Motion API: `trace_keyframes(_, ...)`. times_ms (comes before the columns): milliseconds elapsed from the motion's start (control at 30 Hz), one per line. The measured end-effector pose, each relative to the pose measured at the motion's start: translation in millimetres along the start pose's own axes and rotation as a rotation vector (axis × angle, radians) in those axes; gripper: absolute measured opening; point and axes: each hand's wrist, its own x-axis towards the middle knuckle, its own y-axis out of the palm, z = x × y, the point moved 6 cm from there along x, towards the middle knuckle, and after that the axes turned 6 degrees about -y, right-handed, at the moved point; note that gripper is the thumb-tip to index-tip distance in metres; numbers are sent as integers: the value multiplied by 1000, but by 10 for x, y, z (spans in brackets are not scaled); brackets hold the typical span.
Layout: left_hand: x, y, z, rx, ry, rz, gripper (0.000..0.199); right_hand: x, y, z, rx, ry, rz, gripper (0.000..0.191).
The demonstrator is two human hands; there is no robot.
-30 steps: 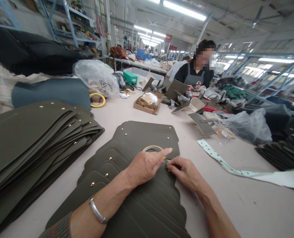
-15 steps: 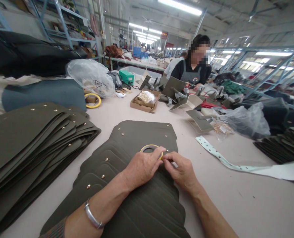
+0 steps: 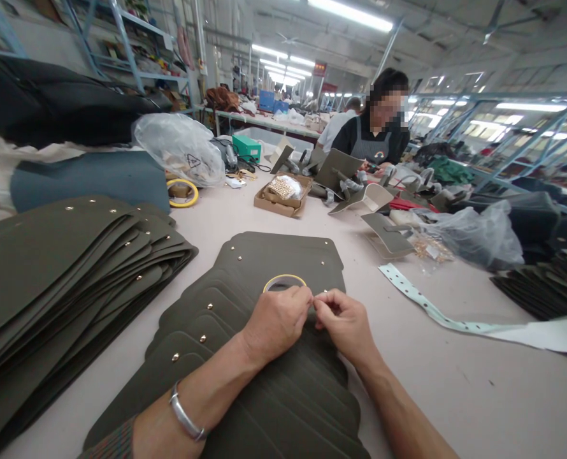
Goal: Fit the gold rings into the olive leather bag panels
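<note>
My left hand (image 3: 279, 320) is closed on a roll of yellow tape (image 3: 285, 278), whose upper rim shows above my knuckles. Fingertip to fingertip with it, my right hand (image 3: 344, 320) pinches at the roll's near side; what lies between its thumb and finger is too small to make out. Both hands are over a fanned stack of dark olive panels (image 3: 283, 252) with small gold studs along their edges. The lower part of the tape roll is hidden behind my left hand.
More studded panels (image 3: 73, 255) are piled at left. Behind stand a second yellow tape roll (image 3: 184, 203), a small cardboard box (image 3: 264, 203) and a clear plastic bag (image 3: 181, 143). A dotted pale green strip (image 3: 417, 296) lies right. A co-worker (image 3: 379, 137) is across the table.
My left hand's fingers have curled in and its thumb has come down, covering more of the tape roll. The roll has shifted slightly left. My right hand's fingers are more curled.
</note>
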Motion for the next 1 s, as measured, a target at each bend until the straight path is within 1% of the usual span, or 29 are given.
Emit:
trace_keyframes(67,-12,-27,-39,-5,30,-44,17,27,18,-98,154,132,-14,17)
trace_keyframes(133,-19,-30,-77,-15,56,-44,18,75,-30,-214,205,209,-51,21)
trace_keyframes(200,-14,-2,-86,0,50,4,17,127,-142,-354,203,271,-103,27)
trace_keyframes(267,-2,47,-56,58,8,78,15,170,-261,-473,182,301,-125,34)
trace_keyframes(367,8,109,-3,166,-43,170,11,205,-346,-559,126,272,-73,39)
trace_keyframes(467,6,143,12,207,-52,215,10,210,-320,-566,21,221,0,35)
trace_keyframes(567,2,160,12,207,-54,227,12,224,-269,-532,-157,176,36,31)
trace_keyframes(700,0,165,9,202,-48,210,12,263,-219,-442,-347,85,29,27)
trace_keyframes(833,-7,165,6,202,-45,203,12,288,-177,-414,-475,55,41,23)
trace_keyframes(933,-9,164,9,204,-45,200,12,296,-198,-415,-498,35,16,21)
trace_keyframes(1000,-8,162,8,197,-36,198,11,280,-250,-444,-440,67,-25,27)
